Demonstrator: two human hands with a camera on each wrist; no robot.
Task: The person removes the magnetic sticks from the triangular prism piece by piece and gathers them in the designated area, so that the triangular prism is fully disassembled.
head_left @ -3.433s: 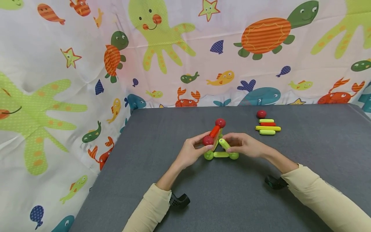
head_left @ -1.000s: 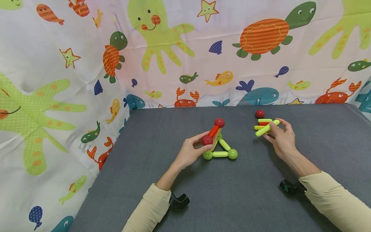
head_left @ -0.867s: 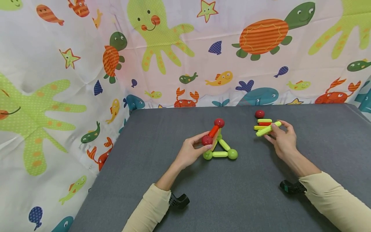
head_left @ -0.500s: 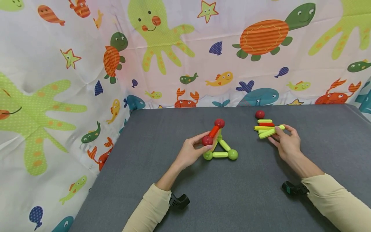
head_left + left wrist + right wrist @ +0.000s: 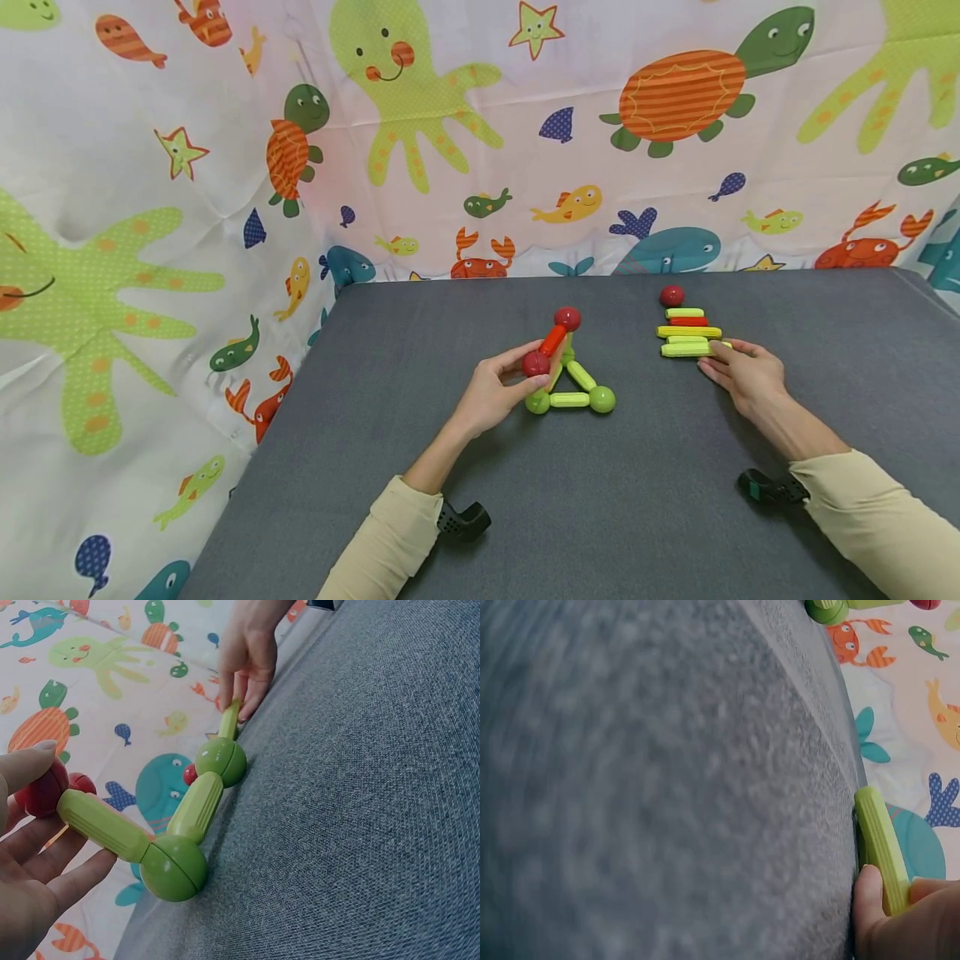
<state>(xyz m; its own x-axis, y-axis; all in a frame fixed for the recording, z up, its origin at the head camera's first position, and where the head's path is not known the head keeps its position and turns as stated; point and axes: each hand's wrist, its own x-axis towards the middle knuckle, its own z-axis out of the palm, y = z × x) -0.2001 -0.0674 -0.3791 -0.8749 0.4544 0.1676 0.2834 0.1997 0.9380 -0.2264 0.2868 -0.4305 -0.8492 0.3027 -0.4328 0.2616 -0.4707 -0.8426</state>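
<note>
My left hand [image 5: 495, 392] grips a red ball [image 5: 536, 363] at an upper corner of a ball-and-rod frame. A red rod [image 5: 553, 341] joins that ball to a second red ball [image 5: 567, 318]. Below them, green balls [image 5: 602, 399] and light green rods [image 5: 570, 400] form a triangle on the table. In the left wrist view a green rod [image 5: 105, 825] slants down from the held ball to a green ball [image 5: 174, 868]. To the right, my right hand [image 5: 746, 375] pinches the end of a light green rod [image 5: 684, 351], which lies along the near side of a row of rods.
Beyond the pinched rod lie a short green rod [image 5: 686, 339], a longer yellow rod [image 5: 688, 332], a red rod [image 5: 687, 322] and another green rod [image 5: 684, 312]. A loose red ball [image 5: 672, 295] sits behind them near the grey table's [image 5: 420, 350] back edge. Printed fabric hangs behind.
My right hand left the frame and carried the light green rod to the row at right. The rod has turned from slanted to level and come down beside the others. My left hand stays put.
</note>
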